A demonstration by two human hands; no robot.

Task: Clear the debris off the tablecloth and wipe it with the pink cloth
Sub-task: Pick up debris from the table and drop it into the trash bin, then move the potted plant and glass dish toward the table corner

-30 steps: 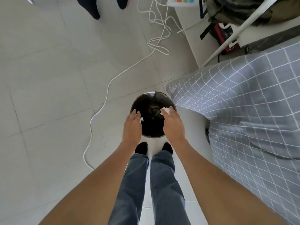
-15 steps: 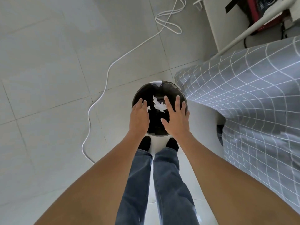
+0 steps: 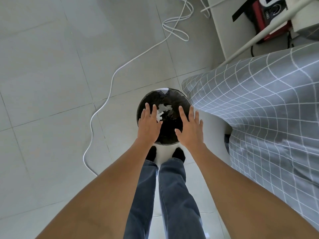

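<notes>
Floor [image 3: 51, 66]: pale grey tiles; widest open room lies at the left, crossed only by the cable.
Cable [image 3: 110, 87]: white, snakes from the upper middle down to the left of the bin, with loose loops at the top.
Left hand [image 3: 149, 125]: palm down over the bin's left rim, fingers straight and close together, holding nothing.
Bin [image 3: 174, 99]: round, black liner, on the floor just ahead of the feet; its right rim sits just beside the hanging tablecloth edge.
Debris [image 3: 163, 110]: white crumpled scraps inside the bin, upper left of its middle, just beside the left fingertips; the clump's long axis runs from upper right to lower left.
Right hand [image 3: 189, 130]: palm down over the bin's right side, fingers straight and spread wide, empty.
Legs [image 3: 165, 195]: blue jeans, dark socks, standing between bin and camera.
Tablecloth [image 3: 267, 118]: grey with white grid, fills the right side; its corner drapes down toward the bin, its edge running from upper right to lower left.
Pole [image 3: 259, 33]: white, slanting, at upper right.
Red device [image 3: 264, 16]: on the floor behind the pole.
</notes>
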